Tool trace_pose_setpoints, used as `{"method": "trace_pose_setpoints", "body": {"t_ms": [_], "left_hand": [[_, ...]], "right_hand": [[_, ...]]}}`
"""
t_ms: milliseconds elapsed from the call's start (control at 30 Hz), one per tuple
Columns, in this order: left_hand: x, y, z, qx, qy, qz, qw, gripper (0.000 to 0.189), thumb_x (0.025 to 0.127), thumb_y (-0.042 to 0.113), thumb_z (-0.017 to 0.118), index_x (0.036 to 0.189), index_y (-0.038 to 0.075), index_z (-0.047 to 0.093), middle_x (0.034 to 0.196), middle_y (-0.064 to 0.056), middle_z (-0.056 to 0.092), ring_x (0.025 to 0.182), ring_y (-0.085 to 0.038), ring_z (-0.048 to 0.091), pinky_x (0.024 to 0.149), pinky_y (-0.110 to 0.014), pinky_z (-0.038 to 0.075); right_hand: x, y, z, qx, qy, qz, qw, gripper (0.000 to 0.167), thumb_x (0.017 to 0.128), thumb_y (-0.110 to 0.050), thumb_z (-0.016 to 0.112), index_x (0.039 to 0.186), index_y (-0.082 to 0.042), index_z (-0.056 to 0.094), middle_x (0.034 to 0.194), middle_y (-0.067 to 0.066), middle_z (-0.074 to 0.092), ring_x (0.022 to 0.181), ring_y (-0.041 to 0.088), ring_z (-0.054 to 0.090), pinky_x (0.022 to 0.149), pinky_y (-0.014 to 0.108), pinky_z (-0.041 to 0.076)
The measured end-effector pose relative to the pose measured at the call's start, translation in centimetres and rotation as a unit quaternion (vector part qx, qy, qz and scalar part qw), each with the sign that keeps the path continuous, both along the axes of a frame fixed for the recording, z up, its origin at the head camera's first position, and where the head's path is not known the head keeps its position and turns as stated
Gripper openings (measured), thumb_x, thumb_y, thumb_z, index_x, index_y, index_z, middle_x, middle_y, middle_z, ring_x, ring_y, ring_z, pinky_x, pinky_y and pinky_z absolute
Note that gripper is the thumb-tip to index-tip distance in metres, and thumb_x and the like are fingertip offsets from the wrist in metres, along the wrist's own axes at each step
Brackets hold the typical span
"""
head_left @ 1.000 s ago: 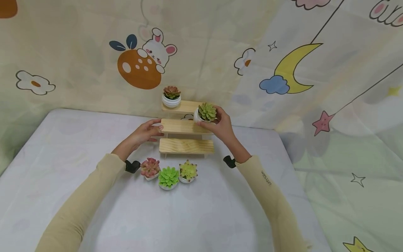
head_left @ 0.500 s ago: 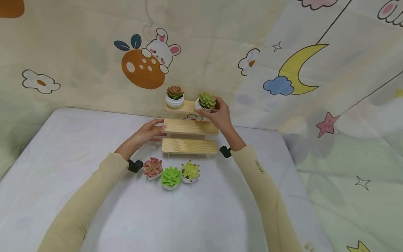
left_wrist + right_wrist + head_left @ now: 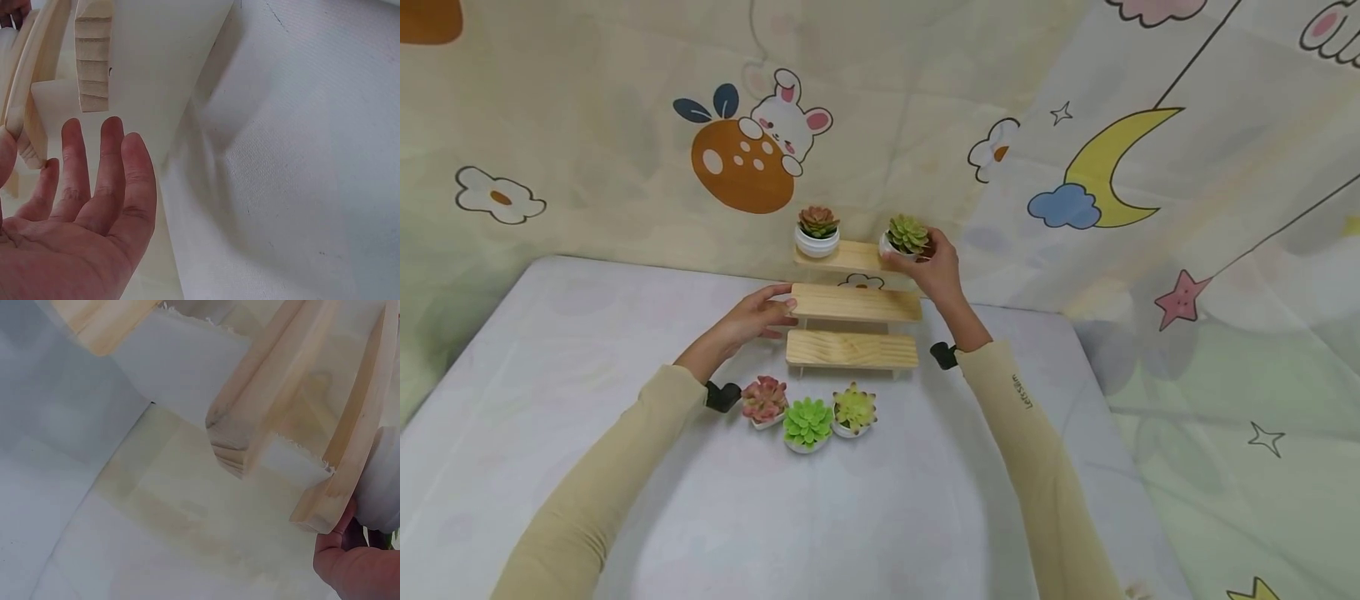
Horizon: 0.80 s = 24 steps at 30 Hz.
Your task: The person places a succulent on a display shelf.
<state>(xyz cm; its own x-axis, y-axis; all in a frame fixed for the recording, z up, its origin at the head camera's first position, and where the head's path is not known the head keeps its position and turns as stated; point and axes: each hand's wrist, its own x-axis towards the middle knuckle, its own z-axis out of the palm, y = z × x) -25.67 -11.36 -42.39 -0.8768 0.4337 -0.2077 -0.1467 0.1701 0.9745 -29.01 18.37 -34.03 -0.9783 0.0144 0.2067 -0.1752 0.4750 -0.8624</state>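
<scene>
A three-tier wooden display stand [image 3: 852, 348] stands at the back of the table. At the right end of its top tier, my right hand [image 3: 942, 268] holds a potted green succulent [image 3: 908, 235] by its white pot, thumb in front. In the right wrist view the pot [image 3: 380, 481] overlaps the top plank [image 3: 331, 503], with fingers [image 3: 337, 550] beside the plank's end. A reddish-green succulent [image 3: 817, 229] in a white pot sits on the top tier's left end. My left hand [image 3: 748, 317] pinches the left end of the middle plank [image 3: 856, 303] between thumb and index finger; its other fingers [image 3: 112, 162] extend loosely.
Three potted succulents stand on the table in front of the stand: a pink-red one [image 3: 764, 400], a bright green one [image 3: 807, 422] and a yellow-green one [image 3: 854, 408]. A printed cloth backdrop [image 3: 895, 100] rises right behind the stand.
My right hand has carried the green succulent up and back from above the middle tier to the top tier, then right to its end. The left hand keeps its hold on the stand.
</scene>
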Motion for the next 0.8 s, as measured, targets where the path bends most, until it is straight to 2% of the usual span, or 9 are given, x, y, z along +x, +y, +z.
{"method": "trace_pose_setpoints", "body": {"t_ms": [300, 567, 800], "left_hand": [[-0.01, 0.05, -0.05, -0.002, -0.001, 0.001, 1.0, 0.065, 0.103, 0.034, 0.048, 0.156, 0.008, 0.019, 0.146, -0.028, 0.042, 0.129, -0.042, 0.048, 0.103, -0.056, 0.041], [0.11, 0.28, -0.18, 0.002, 0.001, -0.005, 1.0, 0.065, 0.104, 0.033, 0.046, 0.155, 0.005, 0.018, 0.146, -0.029, 0.041, 0.13, -0.043, 0.048, 0.102, -0.056, 0.042], [0.32, 0.23, 0.14, 0.001, -0.003, 0.005, 1.0, 0.064, 0.104, 0.032, 0.048, 0.155, 0.006, 0.019, 0.145, -0.029, 0.043, 0.128, -0.043, 0.049, 0.101, -0.058, 0.041]], "right_hand": [[-0.39, -0.06, 0.06, -0.002, -0.006, 0.015, 0.9999, 0.069, 0.082, -0.021, 0.08, 0.137, 0.0, 0.045, 0.127, 0.02, 0.054, 0.108, 0.031, 0.056, 0.086, 0.034, 0.048], [-0.21, 0.1, -0.19, 0.004, -0.033, -0.005, 0.9994, 0.074, 0.082, -0.024, 0.081, 0.14, 0.002, 0.042, 0.131, 0.02, 0.053, 0.118, 0.03, 0.054, 0.096, 0.038, 0.047], [-0.29, 0.1, -0.02, 0.009, -0.032, 0.029, 0.999, 0.073, 0.084, -0.022, 0.078, 0.142, 0.001, 0.041, 0.132, 0.02, 0.054, 0.114, 0.029, 0.054, 0.087, 0.032, 0.046]]}}
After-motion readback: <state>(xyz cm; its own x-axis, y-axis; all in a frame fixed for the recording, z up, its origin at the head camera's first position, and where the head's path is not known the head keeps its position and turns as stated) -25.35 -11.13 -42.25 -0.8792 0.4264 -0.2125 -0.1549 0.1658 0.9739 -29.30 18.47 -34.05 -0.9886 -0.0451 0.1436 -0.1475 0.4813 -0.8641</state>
